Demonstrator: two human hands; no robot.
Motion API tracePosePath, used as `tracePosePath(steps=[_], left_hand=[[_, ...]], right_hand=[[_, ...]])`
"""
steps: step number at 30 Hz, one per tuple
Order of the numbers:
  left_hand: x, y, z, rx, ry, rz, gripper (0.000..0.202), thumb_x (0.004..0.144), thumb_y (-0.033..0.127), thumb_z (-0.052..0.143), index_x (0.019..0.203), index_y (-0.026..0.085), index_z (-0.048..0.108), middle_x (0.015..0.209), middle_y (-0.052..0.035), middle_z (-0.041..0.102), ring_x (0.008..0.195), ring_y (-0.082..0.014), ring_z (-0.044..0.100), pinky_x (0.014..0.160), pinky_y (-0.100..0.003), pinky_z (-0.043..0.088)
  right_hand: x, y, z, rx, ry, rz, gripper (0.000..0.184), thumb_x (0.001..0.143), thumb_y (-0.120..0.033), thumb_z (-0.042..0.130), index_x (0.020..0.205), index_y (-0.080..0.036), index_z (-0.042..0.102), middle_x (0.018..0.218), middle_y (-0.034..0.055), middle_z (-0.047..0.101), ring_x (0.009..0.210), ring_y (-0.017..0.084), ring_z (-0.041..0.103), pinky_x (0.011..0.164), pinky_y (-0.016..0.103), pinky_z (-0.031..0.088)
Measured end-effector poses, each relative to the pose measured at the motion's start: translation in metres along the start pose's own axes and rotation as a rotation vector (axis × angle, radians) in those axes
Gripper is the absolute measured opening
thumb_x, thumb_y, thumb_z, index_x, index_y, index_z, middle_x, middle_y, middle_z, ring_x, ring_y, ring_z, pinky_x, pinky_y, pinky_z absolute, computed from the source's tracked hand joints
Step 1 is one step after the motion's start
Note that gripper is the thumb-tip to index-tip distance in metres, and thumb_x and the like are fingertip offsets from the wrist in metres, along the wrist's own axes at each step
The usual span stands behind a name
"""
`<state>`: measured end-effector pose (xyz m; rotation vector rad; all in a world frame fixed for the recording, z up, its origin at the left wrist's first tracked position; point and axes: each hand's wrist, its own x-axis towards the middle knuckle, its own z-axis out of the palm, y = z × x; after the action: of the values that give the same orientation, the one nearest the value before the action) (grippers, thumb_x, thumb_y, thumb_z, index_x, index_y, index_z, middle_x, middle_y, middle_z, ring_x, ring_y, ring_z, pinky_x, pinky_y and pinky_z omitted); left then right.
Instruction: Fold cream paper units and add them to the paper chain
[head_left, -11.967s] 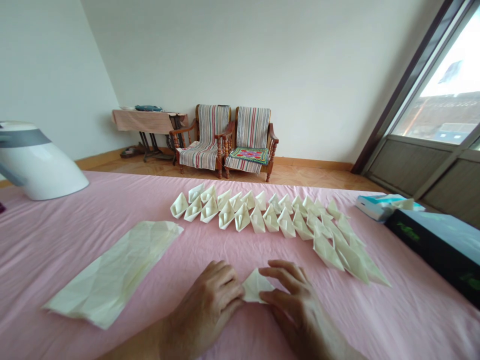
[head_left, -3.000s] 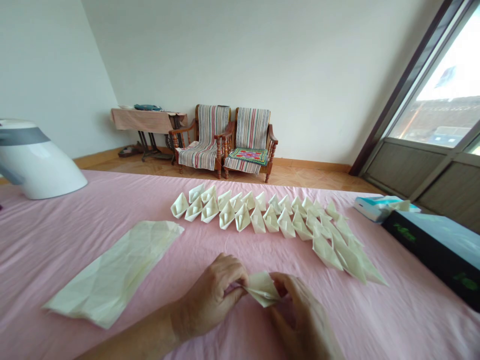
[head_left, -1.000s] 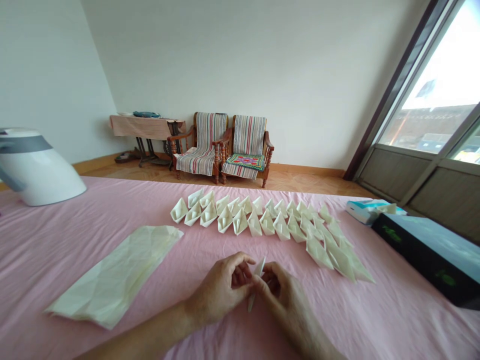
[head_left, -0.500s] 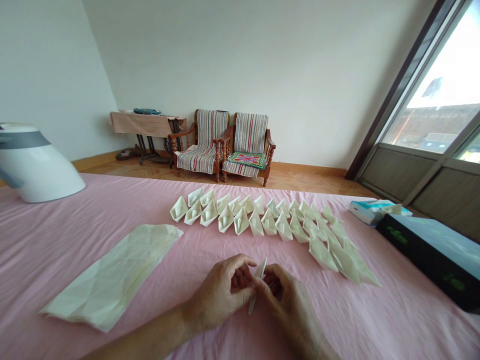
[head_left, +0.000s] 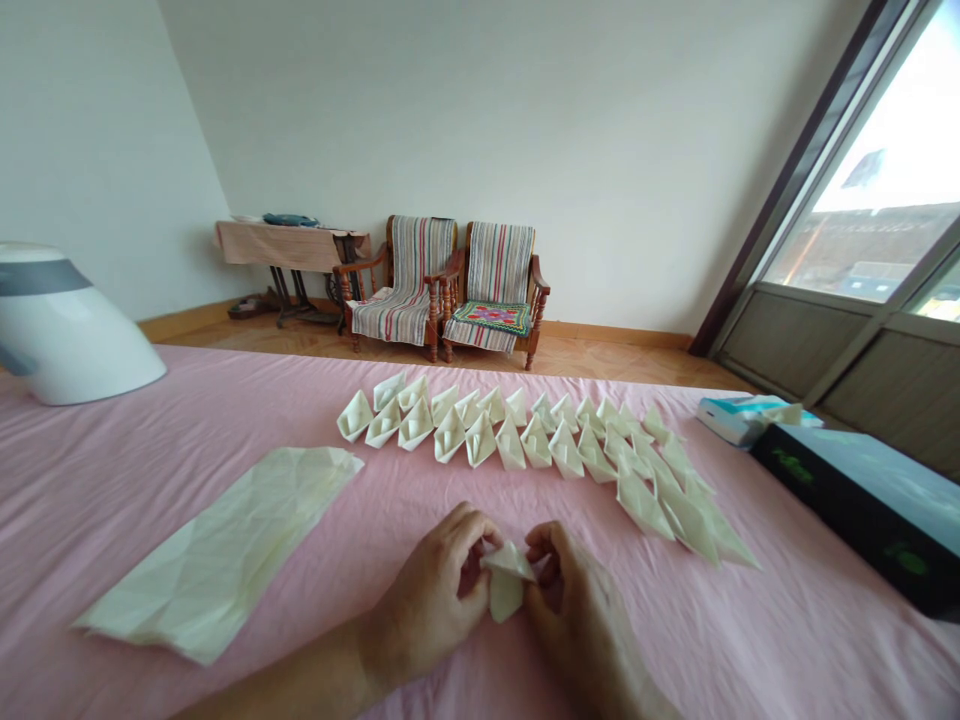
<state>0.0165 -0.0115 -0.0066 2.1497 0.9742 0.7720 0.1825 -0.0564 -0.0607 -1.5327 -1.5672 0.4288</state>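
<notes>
Between my two hands is a small piece of folded cream paper (head_left: 508, 580), its broad face turned toward me. My left hand (head_left: 442, 570) pinches its left edge between thumb and fingers. On the other side, my right hand (head_left: 570, 605) grips the right edge with thumb and curled fingers. Beyond my hands, several folded paper boats (head_left: 480, 440) stand in rows on the pink cloth (head_left: 420, 490). To the left lies a stack of creased cream paper sheets (head_left: 225, 545), flat on the cloth.
A white kettle-like jug (head_left: 82, 340) stands at the left edge. At the right are a black box (head_left: 862, 510) and a blue-and-white tissue pack (head_left: 739, 415). Past the cloth's far edge stand two wooden armchairs (head_left: 491, 270) and a cloth-covered sewing table (head_left: 281, 243).
The folded paper has turned from edge-on to showing its broad face. My hands have moved slightly apart around it. The boats and sheets remain where they were.
</notes>
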Motion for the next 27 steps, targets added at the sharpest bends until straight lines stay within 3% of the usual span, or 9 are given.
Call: tracePosePath(steps=[6, 13, 16, 20, 27], left_hand=[[-0.002, -0.004, -0.004, 0.020, -0.031, 0.096, 0.029, 0.070, -0.005, 0.050, 0.085, 0.018, 0.061, 0.087, -0.0029, 0.061, 0.085, -0.0182, 0.058, 0.075, -0.026, 0.045], [-0.002, -0.014, -0.013, 0.077, -0.119, 0.294, 0.021, 0.088, 0.003, 0.051, 0.093, 0.019, 0.064, 0.095, -0.0049, 0.067, 0.090, -0.0187, 0.059, 0.082, -0.030, 0.046], [-0.001, -0.014, -0.018, 0.164, -0.179, 0.347, 0.021, 0.092, 0.006, 0.051, 0.094, 0.019, 0.067, 0.098, -0.0044, 0.067, 0.091, -0.0184, 0.058, 0.084, -0.029, 0.045], [-0.001, -0.010, -0.024, 0.262, -0.240, 0.398, 0.021, 0.093, 0.006, 0.051, 0.099, 0.018, 0.066, 0.105, -0.0049, 0.067, 0.095, -0.0183, 0.058, 0.087, -0.029, 0.044], [0.000, -0.011, -0.029, 0.337, -0.312, 0.538, 0.020, 0.098, 0.010, 0.044, 0.107, 0.015, 0.062, 0.108, -0.0092, 0.066, 0.100, -0.0208, 0.060, 0.092, -0.034, 0.045]], right_hand=[[0.000, -0.008, -0.013, -0.109, -0.100, -0.132, 0.022, 0.075, -0.006, 0.047, 0.088, -0.022, 0.057, 0.084, 0.0020, 0.061, 0.076, 0.017, 0.057, 0.064, 0.025, 0.043], [-0.003, -0.014, -0.019, -0.091, -0.126, -0.312, 0.029, 0.082, -0.006, 0.043, 0.097, -0.021, 0.063, 0.088, 0.0060, 0.061, 0.080, 0.018, 0.059, 0.068, 0.028, 0.047], [-0.003, -0.014, -0.020, -0.158, -0.173, -0.346, 0.027, 0.083, -0.006, 0.042, 0.087, -0.020, 0.065, 0.089, 0.0077, 0.060, 0.080, 0.019, 0.059, 0.067, 0.029, 0.048], [-0.004, -0.013, -0.021, -0.243, -0.232, -0.344, 0.026, 0.083, -0.006, 0.044, 0.089, -0.021, 0.065, 0.094, 0.0081, 0.060, 0.084, 0.020, 0.059, 0.070, 0.030, 0.049], [-0.010, -0.008, -0.019, -0.264, -0.158, -0.425, 0.032, 0.078, 0.000, 0.046, 0.090, -0.024, 0.065, 0.095, 0.0052, 0.064, 0.085, 0.020, 0.058, 0.071, 0.029, 0.049]])
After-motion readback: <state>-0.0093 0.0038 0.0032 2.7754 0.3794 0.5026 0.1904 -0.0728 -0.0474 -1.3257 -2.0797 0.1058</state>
